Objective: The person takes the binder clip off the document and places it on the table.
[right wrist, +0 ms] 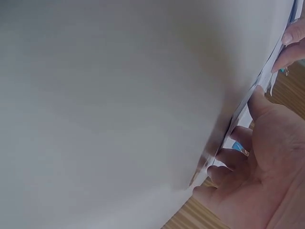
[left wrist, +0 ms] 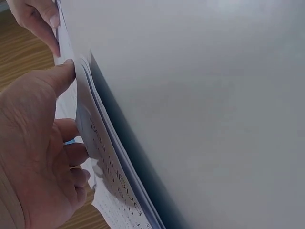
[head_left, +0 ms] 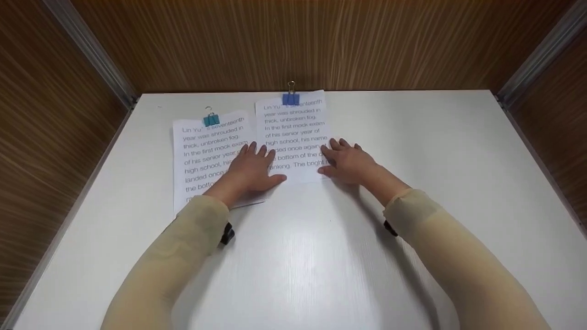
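Observation:
Two stacks of printed paper lie side by side on a white table. The left stack [head_left: 192, 156] carries a teal binder clip [head_left: 211, 120] at its top edge; on the right stack [head_left: 296, 130] sits a blue binder clip [head_left: 290, 98]. My left hand [head_left: 251, 170], fingers spread, rests over the left stack's right side, with its thumb and fingertips at the right stack's left edge. At that stack's opposite edge, my right hand [head_left: 351, 164] touches the paper with extended fingers. In the left wrist view, the left stack's sheets [left wrist: 107, 138] bend up along their edge below the left hand.
The white table [head_left: 302, 256] extends in front of the stacks and to both sides. A wood-grain panel [head_left: 367, 46] rises behind its far edge, near the blue clip, and similar panels stand left and right.

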`<state>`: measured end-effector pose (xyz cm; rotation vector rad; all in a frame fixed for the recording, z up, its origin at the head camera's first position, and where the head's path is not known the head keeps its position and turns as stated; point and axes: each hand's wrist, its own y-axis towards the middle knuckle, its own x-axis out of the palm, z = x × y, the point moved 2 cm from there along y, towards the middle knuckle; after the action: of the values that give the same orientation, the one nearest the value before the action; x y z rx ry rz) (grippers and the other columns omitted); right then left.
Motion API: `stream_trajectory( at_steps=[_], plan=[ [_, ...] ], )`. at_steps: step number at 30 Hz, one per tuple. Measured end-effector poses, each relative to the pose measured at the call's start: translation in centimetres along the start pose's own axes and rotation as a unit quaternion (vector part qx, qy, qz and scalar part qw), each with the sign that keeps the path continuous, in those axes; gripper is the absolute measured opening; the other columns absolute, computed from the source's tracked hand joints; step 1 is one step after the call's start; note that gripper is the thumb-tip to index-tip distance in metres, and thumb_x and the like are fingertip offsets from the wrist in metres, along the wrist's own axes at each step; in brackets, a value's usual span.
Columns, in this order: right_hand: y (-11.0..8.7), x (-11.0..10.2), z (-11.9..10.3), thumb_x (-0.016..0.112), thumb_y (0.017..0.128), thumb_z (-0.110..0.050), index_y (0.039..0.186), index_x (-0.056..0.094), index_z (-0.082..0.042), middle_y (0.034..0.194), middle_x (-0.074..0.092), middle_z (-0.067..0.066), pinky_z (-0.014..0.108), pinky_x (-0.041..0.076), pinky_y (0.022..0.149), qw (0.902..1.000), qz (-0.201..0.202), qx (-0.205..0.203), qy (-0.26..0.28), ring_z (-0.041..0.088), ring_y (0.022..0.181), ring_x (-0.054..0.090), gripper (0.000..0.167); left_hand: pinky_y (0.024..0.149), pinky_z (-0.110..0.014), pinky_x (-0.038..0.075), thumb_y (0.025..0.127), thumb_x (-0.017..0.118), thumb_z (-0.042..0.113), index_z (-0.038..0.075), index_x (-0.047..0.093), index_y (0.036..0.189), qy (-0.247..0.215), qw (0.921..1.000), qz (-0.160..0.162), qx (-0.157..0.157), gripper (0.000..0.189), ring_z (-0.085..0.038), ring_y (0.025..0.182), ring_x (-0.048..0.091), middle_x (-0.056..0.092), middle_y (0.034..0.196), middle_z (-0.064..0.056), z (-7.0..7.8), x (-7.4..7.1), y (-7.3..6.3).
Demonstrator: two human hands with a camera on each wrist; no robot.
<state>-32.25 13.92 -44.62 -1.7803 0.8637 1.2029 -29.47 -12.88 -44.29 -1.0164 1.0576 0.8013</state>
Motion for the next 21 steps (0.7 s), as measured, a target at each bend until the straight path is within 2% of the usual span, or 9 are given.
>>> stream_trajectory(
  at_steps=[13,21],
  plan=[
    [-1.9,0.6,1.0,0.057,0.107,-0.052,0.167,0.03,-0.011,0.173,0.017,0.022,0.06,0.012,0.128,0.9999,0.008,-0.007,0.008,0.041,0.161,0.012,0.078,0.131,-0.048,0.006,0.104,0.047,0.064,0.002,0.025,0.168,0.0,0.9996,0.002,0.029,0.091,-0.042,0.16,0.016,0.02,0.172,-0.025,1.4,0.6,-0.3],
    [-3.6,1.0,1.4,0.06,0.106,-0.05,0.165,0.035,-0.008,0.171,0.022,0.025,0.062,0.023,0.126,0.9995,0.028,-0.012,0.012,0.044,0.159,0.02,0.077,0.131,-0.049,0.012,0.103,0.047,0.066,0.003,0.023,0.168,-0.008,0.9994,-0.004,0.033,0.093,-0.041,0.161,0.016,0.018,0.173,-0.024,2.4,1.2,-0.5]
  ],
)
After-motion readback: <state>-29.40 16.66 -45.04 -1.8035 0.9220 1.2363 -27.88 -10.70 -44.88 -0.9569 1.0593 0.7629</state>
